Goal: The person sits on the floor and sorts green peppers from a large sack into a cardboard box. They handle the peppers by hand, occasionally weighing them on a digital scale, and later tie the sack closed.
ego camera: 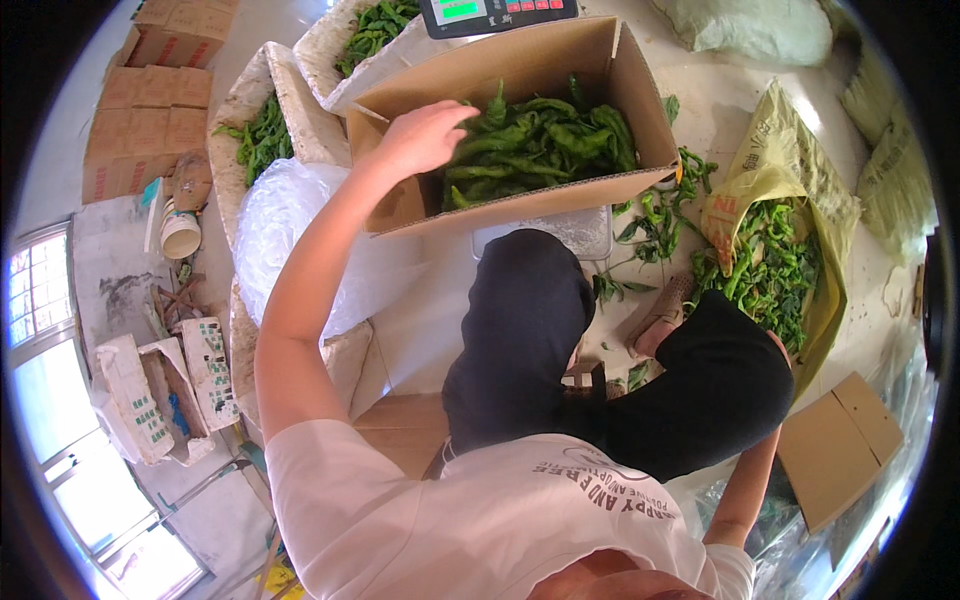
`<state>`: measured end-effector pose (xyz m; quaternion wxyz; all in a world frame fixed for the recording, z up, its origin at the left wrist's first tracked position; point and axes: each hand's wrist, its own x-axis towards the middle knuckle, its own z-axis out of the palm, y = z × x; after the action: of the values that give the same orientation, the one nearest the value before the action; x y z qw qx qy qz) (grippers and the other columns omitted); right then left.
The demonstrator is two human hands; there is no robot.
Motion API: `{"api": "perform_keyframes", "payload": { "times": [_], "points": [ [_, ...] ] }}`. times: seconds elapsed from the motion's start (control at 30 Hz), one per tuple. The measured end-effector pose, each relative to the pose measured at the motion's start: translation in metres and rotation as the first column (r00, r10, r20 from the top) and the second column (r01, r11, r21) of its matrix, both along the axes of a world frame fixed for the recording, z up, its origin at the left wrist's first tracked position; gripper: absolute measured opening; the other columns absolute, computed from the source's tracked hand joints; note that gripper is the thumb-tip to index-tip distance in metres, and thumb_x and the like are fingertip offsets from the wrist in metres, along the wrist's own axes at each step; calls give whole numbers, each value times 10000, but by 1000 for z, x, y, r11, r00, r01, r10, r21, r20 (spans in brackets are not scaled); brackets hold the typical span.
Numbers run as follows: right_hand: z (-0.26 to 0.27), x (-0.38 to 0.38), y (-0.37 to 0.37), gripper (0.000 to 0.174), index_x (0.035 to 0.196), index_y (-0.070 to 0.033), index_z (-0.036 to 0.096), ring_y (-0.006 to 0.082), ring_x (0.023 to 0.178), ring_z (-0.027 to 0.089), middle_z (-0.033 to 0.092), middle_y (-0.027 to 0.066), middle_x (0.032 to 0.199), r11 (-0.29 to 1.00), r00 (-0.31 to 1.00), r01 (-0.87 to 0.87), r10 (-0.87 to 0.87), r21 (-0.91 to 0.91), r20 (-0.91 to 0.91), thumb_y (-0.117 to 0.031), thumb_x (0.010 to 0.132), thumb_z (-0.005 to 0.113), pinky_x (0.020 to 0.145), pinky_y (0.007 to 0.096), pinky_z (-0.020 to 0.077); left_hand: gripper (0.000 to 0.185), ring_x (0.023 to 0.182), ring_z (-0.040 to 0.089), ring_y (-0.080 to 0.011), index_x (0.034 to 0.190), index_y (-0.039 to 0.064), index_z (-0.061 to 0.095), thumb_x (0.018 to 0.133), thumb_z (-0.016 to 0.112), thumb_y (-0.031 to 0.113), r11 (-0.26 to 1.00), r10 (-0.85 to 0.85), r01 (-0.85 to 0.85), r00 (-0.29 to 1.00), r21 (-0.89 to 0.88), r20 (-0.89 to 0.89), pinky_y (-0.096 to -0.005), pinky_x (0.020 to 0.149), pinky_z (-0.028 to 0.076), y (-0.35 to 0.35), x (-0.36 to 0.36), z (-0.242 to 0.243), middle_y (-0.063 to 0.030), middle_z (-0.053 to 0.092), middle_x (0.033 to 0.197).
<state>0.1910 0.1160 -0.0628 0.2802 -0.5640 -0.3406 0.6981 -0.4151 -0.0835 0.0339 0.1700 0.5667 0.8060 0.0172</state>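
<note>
My left hand [431, 135] reaches over the left side of an open cardboard box [510, 202], fingers spread a little with nothing seen in them. Long green peppers [547, 142] fill the lower part of the box, and one stands up close to my fingertips. Beneath the box shows the metal platform of a scale [585, 232]; its display unit [499, 15] is lit behind the box. My right hand [778, 346] is mostly hidden behind my right knee, beside a yellow woven sack [829, 330] with green peppers and leaves [772, 277] inside.
On the left, foam boxes [281, 82] hold more peppers, next to a roll of clear plastic film [281, 225]. Loose peppers and leaves [660, 217] lie on the floor. Stacked cartons [150, 112] stand far left. A cardboard piece [840, 450] lies right; full sacks [750, 30] are behind.
</note>
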Motion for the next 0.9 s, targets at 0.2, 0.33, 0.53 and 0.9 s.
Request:
{"api": "perform_keyframes", "payload": {
  "times": [0.2,0.33,0.53,0.9],
  "points": [
    [-9,-10,-10,343,1224,24,493,176,783,624,652,88,939,999,1000,-6,6,-44,18,-95,904,531,717,285,513,630,1252,399,-316,1390,135,337,827,621,156,989,-113,118,992,88,-62,-383,1005,395,20,-6,-42,-137,389,1380],
    [-16,-9,-16,332,1206,24,511,172,783,620,652,84,949,998,999,-31,33,-48,41,-99,899,538,715,283,508,870,1314,298,-369,1481,181,73,824,642,209,959,-216,248,954,-139,209,-408,1079,297,31,-2,-79,-224,271,1432],
    [-33,25,-25,315,1179,23,537,166,783,614,653,77,963,998,988,-55,58,-22,145,-106,892,549,713,280,501,759,1247,416,-356,1465,142,149,860,595,241,893,-261,306,949,-329,175,-433,1022,370,83,-13,-77,-201,412,1374],
    [-98,33,-56,255,1138,-30,573,105,781,579,630,31,1017,997,937,-63,77,-50,340,-108,905,503,692,243,482,367,920,614,-365,1173,84,595,818,558,169,933,-354,344,930,105,100,-421,759,497,146,27,-87,-232,621,1028]
  ]
}}
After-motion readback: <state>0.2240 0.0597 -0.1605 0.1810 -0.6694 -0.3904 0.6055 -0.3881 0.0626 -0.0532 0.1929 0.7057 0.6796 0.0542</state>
